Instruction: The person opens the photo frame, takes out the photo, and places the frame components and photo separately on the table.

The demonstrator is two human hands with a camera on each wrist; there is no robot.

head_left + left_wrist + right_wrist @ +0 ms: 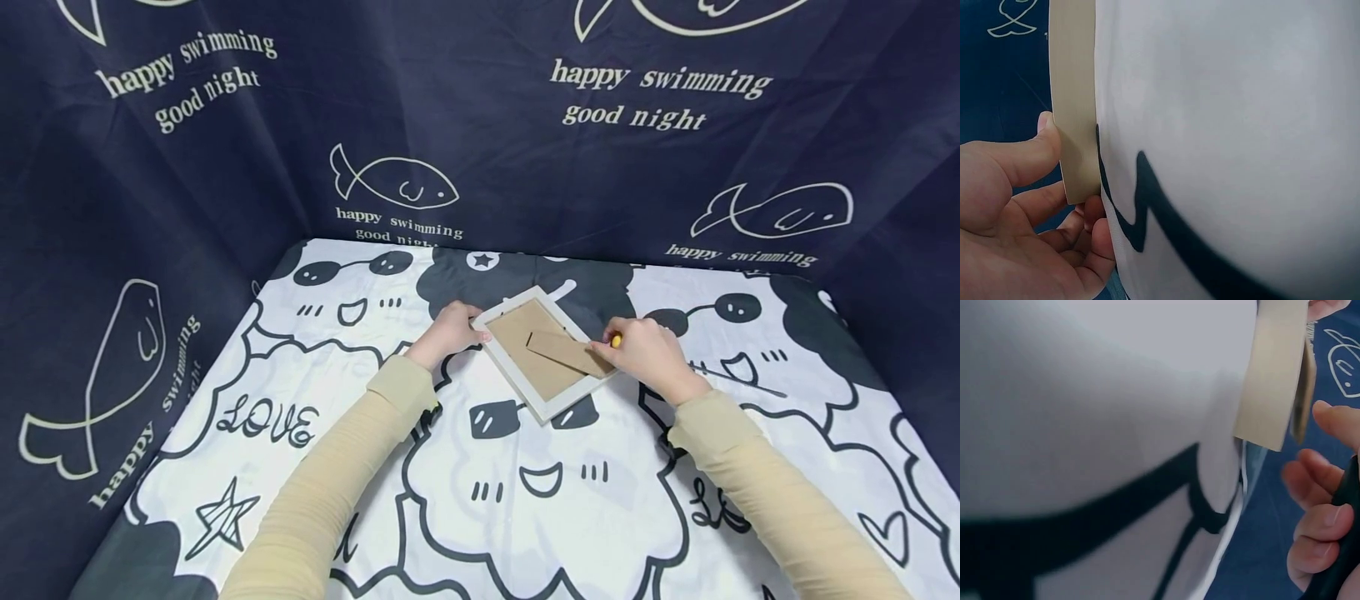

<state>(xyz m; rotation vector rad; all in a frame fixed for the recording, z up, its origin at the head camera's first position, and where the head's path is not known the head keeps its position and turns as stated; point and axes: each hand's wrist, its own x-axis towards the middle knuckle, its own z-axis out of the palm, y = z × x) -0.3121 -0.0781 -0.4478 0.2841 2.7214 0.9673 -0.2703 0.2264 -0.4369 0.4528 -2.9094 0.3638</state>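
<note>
A picture frame (551,409) with a pale border lies face down on the patterned cloth, its brown backing board (513,329) upward. My left hand (450,329) grips its left corner, thumb on top and fingers below in the left wrist view. From the backing slants a brown easel stand (566,350). My right hand (648,354) is at the stand's free end, with thumb and index fingertip close to it. Its other fingers curl round a screwdriver (1338,531) with a dark handle and yellow end; the thin shaft points right in the head view. Small metal tabs line the backing's edge.
The white cloth (547,533) with black cartoon drawings covers the table. Dark blue curtains (510,192) printed with fish and lettering hang at the back and both sides, close behind the table's far edge.
</note>
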